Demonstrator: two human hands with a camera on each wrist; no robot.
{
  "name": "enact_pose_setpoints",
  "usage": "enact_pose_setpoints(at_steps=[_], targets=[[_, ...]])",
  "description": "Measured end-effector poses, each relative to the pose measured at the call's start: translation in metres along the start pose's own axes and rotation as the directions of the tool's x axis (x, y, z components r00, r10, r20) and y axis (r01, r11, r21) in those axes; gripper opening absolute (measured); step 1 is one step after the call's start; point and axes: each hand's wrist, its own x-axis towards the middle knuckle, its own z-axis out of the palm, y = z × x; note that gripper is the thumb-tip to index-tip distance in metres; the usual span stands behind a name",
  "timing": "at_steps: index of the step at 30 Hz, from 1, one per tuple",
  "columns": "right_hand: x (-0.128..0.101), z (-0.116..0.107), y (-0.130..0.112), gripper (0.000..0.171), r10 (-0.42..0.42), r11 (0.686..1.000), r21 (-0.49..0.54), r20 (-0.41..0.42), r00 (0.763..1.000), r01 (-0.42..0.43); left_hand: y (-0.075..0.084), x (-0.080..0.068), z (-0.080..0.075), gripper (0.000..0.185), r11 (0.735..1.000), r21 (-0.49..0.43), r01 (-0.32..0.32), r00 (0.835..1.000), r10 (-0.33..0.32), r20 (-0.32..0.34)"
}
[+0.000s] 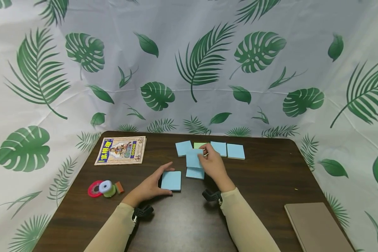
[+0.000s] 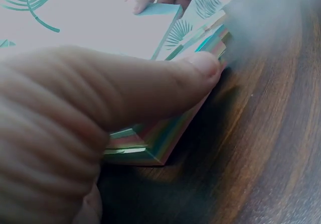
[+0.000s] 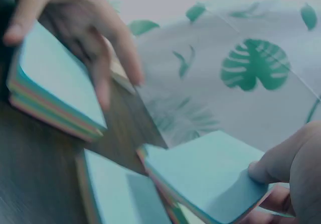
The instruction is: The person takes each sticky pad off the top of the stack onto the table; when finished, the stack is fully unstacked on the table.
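My right hand (image 1: 212,162) pinches a light blue sticky note pad (image 1: 193,159) by its right side, thumb on top and fingers beneath. The pad is raised and tilted in the right wrist view, overlapping another blue pad (image 1: 195,173) below it. My left hand (image 1: 148,186) spans a stack of sticky note pads (image 1: 171,181), its top sheet blue. Fingers are spread at the far side and the thumb (image 2: 185,76) lies along the near edge. Layered colours show on the stack's side (image 3: 60,117).
Behind the hands lie blue pads (image 1: 183,148), (image 1: 236,151) and a green one (image 1: 199,144), partly covered. Left are a booklet (image 1: 121,150), a red ring (image 1: 94,189), a green spool (image 1: 108,189) and an orange block (image 1: 119,187). A brown flat case (image 1: 318,224) lies right.
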Motion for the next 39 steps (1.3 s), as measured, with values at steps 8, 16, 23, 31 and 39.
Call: enact_pose_setpoints(at_steps=[8,16,23,31,39], targets=[[0.008,-0.033,0.016,0.027,0.064,0.992,-0.103,-0.107,0.992,-0.075,-0.002,0.001,0.001,0.110,1.000,0.012,-0.006,1.000,0.006,-0.001],[0.009,-0.049,0.019,0.029,0.179,0.979,-0.079,-0.111,0.978,-0.188,-0.002,0.000,0.000,0.104,1.000,0.018,-0.022,1.000,0.022,-0.011],[0.009,-0.057,0.025,0.032,0.286,0.940,-0.177,-0.068,0.956,-0.293,-0.003,0.000,0.002,0.098,0.999,0.040,-0.029,0.999,0.030,-0.013],[0.008,-0.062,0.031,0.036,0.346,0.880,-0.346,-0.004,0.938,-0.326,-0.004,0.000,0.002,0.098,0.999,0.047,-0.010,1.000,0.010,-0.017],[0.008,-0.061,0.036,0.016,0.355,0.846,-0.446,0.061,0.933,-0.293,-0.005,0.001,0.002,0.098,0.999,0.043,-0.008,1.000,0.008,-0.017]])
